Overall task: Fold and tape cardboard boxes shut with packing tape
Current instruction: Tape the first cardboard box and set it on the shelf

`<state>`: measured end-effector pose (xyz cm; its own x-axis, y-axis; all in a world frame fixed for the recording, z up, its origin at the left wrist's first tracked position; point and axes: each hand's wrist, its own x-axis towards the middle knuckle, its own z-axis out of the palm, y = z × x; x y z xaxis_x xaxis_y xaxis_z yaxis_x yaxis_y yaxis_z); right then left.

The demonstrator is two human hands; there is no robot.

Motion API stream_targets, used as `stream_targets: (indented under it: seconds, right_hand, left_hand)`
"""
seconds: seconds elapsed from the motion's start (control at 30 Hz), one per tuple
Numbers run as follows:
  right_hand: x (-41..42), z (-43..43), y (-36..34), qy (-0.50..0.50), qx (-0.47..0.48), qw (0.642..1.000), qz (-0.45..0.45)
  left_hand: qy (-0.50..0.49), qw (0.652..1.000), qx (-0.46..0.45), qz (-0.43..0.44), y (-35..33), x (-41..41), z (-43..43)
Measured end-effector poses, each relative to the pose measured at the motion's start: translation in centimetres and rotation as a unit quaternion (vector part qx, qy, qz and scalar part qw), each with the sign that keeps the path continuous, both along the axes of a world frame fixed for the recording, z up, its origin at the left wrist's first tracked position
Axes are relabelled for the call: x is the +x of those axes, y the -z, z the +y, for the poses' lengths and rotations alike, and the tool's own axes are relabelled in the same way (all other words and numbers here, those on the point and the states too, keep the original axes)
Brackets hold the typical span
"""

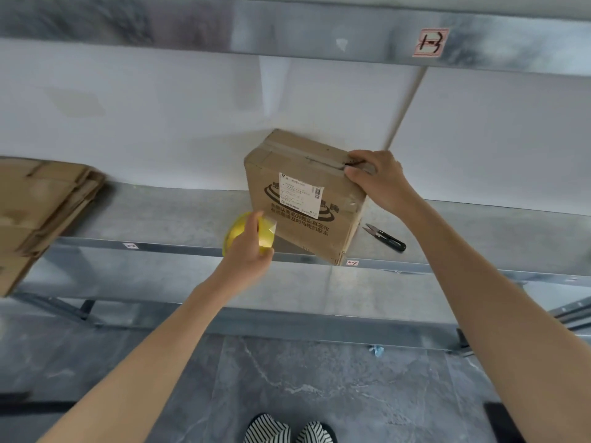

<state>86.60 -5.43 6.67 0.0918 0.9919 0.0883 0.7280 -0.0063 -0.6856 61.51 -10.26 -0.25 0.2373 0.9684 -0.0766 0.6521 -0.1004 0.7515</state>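
Box print (299, 220): 2 lines of black Chinese chars on box (323, 251) front; line 1 approx. "…确认商品完整后再签收", line 2 ends "…及时与我们联系".
Big chars (331, 206): large, black, next to ringed logo, partly under label; not legible.
Shipping label (297, 196): white, on box front; print too fine to read.
Barcode (318, 190): at label's right edge; digits illegible.
Beam sticker (430, 42): red border, on upper shelf beam; handwritten, maybe "1-3", unsure.
Right edge tag (352, 262): on lower shelf edge; approx. "2-7".
Left edge tag (130, 245): same edge; too blurred.
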Motion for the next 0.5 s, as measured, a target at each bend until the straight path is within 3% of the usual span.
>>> stream_targets:
  seconds: [0.2,0.5]
  right_hand:
    - [-0.5,-0.5,0.9,0.018,-0.014,0.999,-0.032]
    - [-1.2,-1.2,1.3,0.053,-0.008,0.998,-0.017]
  left_hand:
    - [0.023,0.983,0.074,0.164,3.1,-5.2,3.5]
    - [0.039,0.952,0.074,0.295,6.5,-10.6,7.5]
